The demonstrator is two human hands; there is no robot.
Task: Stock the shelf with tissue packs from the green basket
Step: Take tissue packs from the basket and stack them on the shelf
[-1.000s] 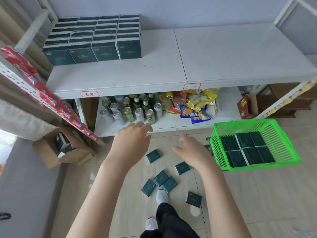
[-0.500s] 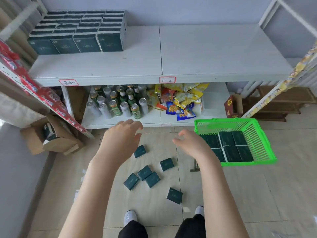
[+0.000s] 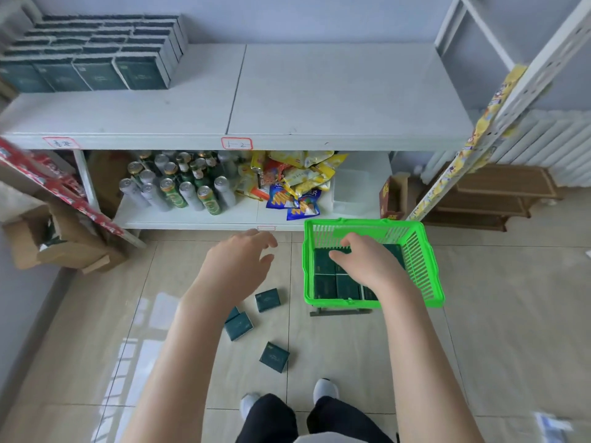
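A green basket stands on the floor at the right, with several dark green tissue packs lying flat inside. My right hand hovers over the packs in the basket, fingers loosely curled, holding nothing. My left hand hangs empty over the floor to the basket's left, fingers relaxed. Rows of the same packs stand stacked at the left end of the white upper shelf. Several loose packs lie scattered on the floor tiles below my left hand.
The lower shelf holds cans and bottles and snack bags. An open cardboard box sits on the floor at left, under a slanted red rack. A white upright leans at right. My feet are below.
My right hand has moved right, from over the floor to over the packs in the basket. My left hand drifted slightly right. The view shifted, so the basket appears closer to centre.
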